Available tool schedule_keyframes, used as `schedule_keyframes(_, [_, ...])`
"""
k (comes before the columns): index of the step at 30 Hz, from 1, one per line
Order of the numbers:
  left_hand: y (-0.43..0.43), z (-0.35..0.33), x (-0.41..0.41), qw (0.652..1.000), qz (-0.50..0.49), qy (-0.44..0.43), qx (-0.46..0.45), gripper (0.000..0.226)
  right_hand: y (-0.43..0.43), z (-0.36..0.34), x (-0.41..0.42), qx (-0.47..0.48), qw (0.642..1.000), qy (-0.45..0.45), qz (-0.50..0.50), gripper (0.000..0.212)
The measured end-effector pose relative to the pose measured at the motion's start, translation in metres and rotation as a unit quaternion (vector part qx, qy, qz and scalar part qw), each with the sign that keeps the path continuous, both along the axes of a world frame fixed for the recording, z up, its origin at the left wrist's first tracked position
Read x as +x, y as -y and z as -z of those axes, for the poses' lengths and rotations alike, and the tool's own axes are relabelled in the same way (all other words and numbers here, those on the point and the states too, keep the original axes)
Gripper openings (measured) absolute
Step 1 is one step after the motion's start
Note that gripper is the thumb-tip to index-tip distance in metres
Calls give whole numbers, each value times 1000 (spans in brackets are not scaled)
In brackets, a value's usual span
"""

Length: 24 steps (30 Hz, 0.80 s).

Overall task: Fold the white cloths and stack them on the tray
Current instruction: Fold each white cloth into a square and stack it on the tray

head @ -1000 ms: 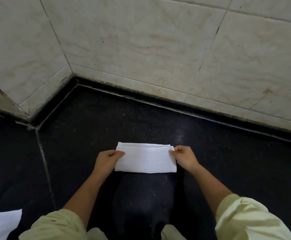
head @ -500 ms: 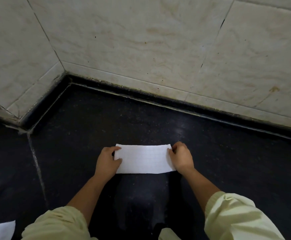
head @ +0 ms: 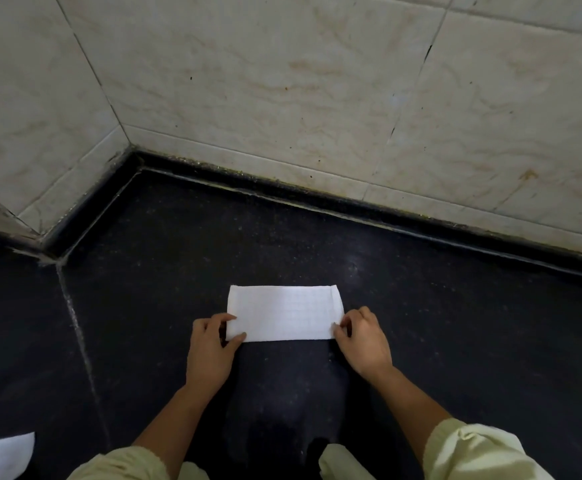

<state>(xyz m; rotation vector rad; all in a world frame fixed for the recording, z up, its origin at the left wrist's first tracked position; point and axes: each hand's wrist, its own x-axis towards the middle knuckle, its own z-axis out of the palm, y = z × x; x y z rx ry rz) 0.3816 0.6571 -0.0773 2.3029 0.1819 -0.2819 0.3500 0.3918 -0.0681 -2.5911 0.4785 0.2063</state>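
Note:
A white cloth (head: 284,312), folded into a flat rectangle, lies on the dark counter (head: 421,323) in front of me. My left hand (head: 211,348) pinches its near left corner between thumb and fingers. My right hand (head: 362,341) pinches the near right corner, fingers curled at the cloth's edge. The cloth's right end shows a narrow folded strip. No tray is in view.
Another white cloth (head: 0,457) shows at the bottom left edge. Beige tiled walls (head: 282,98) meet in a corner at the back left. A pale seam (head: 78,341) runs across the counter on the left. My pale yellow sleeves sit at the bottom.
Both hands slid from the cloth's upper corners down to its near corners. The cloth has stayed flat in about the same spot.

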Motion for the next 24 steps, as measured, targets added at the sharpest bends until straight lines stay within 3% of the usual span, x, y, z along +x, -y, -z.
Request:
schedule_keyframes(4, [-6, -1, 2, 999, -14, 1, -45, 23, 0, -3, 2, 60, 993, -11, 100, 19])
schedule_keyframes(8, [-8, -1, 4, 998, -33, -10, -52, 18, -5, -3, 8, 114, 978, -29, 174, 42])
schedule_keyframes(13, [-1, -9, 10, 991, -101, -33, -81, 13, -14, -8, 20, 221, 940, -65, 251, 14])
schedule_keyframes(19, [3, -12, 15, 975, -130, -96, -155, 20, -8, -14, 19, 284, 913, -53, 288, 11])
schedule_keyframes(24, [2, -12, 0, 973, -71, -138, -168, 34, 13, -20, 5, 311, 898, -82, 300, 10])
